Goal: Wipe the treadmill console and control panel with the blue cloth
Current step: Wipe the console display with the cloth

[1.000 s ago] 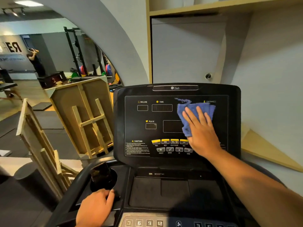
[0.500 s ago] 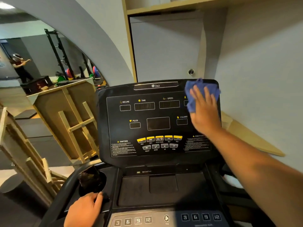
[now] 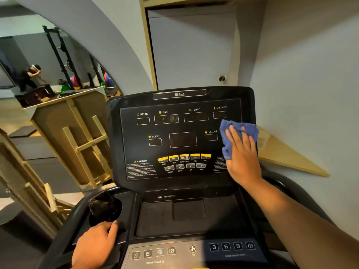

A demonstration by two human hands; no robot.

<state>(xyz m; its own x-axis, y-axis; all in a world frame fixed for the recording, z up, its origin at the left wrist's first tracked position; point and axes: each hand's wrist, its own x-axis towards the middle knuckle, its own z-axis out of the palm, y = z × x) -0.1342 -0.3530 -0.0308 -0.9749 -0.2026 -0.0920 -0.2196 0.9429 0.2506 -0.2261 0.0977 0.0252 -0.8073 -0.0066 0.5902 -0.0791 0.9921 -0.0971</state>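
**Blue cloth pressed on the right side of the treadmill screen**

The right hand (image 3: pixel 241 152) lies flat and open on the blue cloth (image 3: pixel 238 135). The fingers are spread and point up. They press the cloth against the right edge of the black console (image 3: pixel 180 140). The cloth is bunched up. It sits just under the word DISTANCE and just right of the word CALORIE. A bit of the cloth sticks out past the fingertips, and a bit hangs down on the left of the hand. The heel of the hand covers some small white writing near the bottom right of the console.

The yellow buttons (image 3: pixel 184 157) sit in a row low on the console, to the left of the hand. The hand does not touch them.

The left hand (image 3: pixel 97 247) is down low on the left. It rests on the treadmill's dark edge, fingers curled, next to a round cup holder (image 3: pixel 105 208). Something dark and shiny stands in the cup holder. I cannot tell if the left hand grips anything.

Below the console is the control panel (image 3: pixel 192 251) with number keys 3, 6, 9 and 12 on each side. No hand touches it.

A wooden frame (image 3: pixel 85 138) leans to the left of the treadmill.
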